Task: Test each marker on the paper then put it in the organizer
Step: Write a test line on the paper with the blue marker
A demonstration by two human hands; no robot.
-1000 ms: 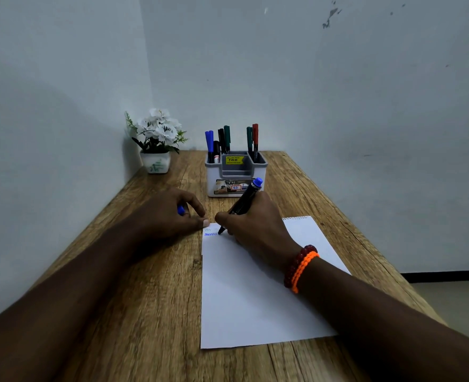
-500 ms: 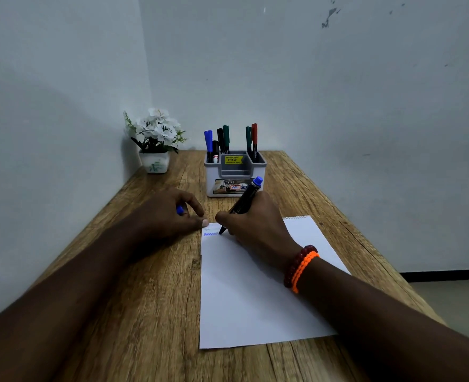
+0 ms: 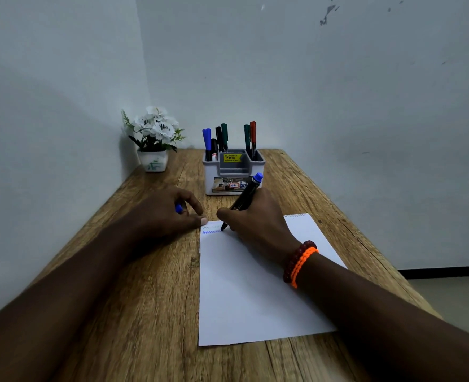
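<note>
My right hand [image 3: 255, 219] grips a black marker with a blue end [image 3: 245, 195], its tip touching the top left corner of the white paper [image 3: 252, 293]. A short blue zigzag line [image 3: 210, 232] lies on the paper beside the tip, with a fainter scribble just above it. My left hand [image 3: 170, 215] rests at the paper's left edge, closed around the blue cap [image 3: 178, 208], thumb pressing the paper's corner. The grey organizer [image 3: 233, 172] stands behind the hands, holding several blue, black, green and red markers.
A white pot of white flowers [image 3: 153, 144] stands at the table's back left corner against the wall. The wooden table [image 3: 145, 299] is narrow, with walls at left and behind. Its right edge drops to the floor [image 3: 453, 293].
The blue zigzag line has grown a little to the right as the marker tip moved along it. My left hand has stayed in place.
</note>
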